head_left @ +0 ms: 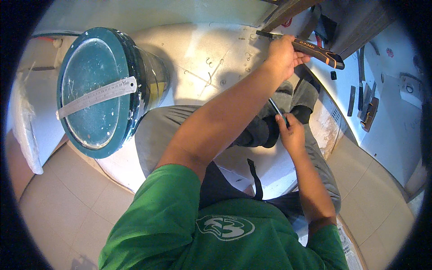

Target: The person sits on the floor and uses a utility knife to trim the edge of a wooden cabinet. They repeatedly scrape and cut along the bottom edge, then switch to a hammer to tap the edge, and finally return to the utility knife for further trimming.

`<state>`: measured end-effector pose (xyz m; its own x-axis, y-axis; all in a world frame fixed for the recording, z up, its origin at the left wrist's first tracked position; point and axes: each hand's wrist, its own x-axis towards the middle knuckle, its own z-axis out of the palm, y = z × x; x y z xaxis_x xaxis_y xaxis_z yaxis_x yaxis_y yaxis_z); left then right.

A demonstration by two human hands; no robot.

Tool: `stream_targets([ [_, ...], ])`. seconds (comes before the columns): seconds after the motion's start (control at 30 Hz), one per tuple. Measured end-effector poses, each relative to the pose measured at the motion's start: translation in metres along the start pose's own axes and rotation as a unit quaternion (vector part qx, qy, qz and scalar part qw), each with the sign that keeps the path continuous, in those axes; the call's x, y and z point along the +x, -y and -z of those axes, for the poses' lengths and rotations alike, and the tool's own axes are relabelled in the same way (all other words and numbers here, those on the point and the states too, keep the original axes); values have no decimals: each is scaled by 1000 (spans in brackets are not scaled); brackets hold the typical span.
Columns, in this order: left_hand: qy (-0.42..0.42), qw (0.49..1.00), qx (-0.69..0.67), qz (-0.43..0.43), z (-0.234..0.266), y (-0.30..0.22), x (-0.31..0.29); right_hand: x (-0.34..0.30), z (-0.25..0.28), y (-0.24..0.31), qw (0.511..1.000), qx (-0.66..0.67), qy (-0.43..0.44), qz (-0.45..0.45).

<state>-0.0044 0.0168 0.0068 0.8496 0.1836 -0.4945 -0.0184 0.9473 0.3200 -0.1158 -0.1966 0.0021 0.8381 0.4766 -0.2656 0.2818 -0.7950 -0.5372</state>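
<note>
My left hand reaches across to the upper right, its fingers curled round a tool with a black-and-orange handle. That handle sticks out to the right of the hand, and a dark narrow end shows on its other side; the middle is hidden by the hand. Lower down, my right hand is closed on a slim rod-like tool with a shiny metal shaft. It points up and left, close to my shoes. What kind of tool it is, I cannot make out.
On the left a bucket's teal lid bears a steel ruler. Plastic wrap hangs beside it. Dark strips and a brown-handled tool lie on the white panel to the right. Curly shavings litter the surface ahead, below dark wooden legs.
</note>
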Motion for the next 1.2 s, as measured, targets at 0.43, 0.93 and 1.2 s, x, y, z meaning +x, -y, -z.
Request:
stream_targets([
  [0.43,-4,1000,-13,6,-1,-3,-2,48,15,44,998,-38,0,55],
  [0.93,-11,1000,0,3,0,-1,0,48,12,30,999,-43,-6,32],
  [1.2,-7,1000,-5,10,1,-1,1,82,4,42,991,-91,-26,100],
])
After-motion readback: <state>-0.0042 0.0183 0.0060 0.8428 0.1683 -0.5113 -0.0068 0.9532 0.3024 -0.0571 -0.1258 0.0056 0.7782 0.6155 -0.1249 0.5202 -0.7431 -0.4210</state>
